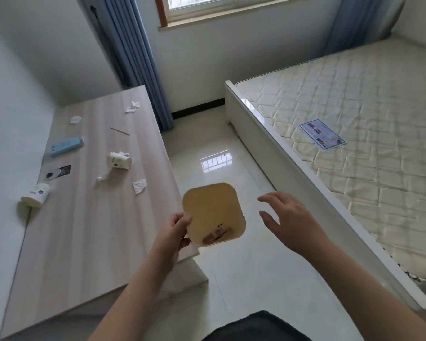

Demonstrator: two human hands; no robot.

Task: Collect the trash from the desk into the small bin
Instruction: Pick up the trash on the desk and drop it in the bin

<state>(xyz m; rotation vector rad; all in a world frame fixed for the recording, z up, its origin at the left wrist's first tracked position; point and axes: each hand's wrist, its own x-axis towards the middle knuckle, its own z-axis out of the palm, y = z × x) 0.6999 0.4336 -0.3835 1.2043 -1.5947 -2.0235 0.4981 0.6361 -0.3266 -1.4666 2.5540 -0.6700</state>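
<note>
My left hand [177,230] grips the left rim of a small beige bin [213,212], held in the air just off the desk's right edge. Some brownish scraps lie at the bin's bottom. To the right of the bin my right hand [289,221] hovers open, not touching it. On the wooden desk [84,242] lie crumpled tissues [140,186] [132,107] [75,119], two tipped paper cups [119,160] [36,195], a thin wooden stick [119,131] and a small twisted scrap [103,175].
A light blue box [67,145] and a black card with a disc [58,172] lie near the desk's left side by the wall. A bare mattress on a white bed frame [293,168] stands to the right. Glossy tiled floor runs between desk and bed.
</note>
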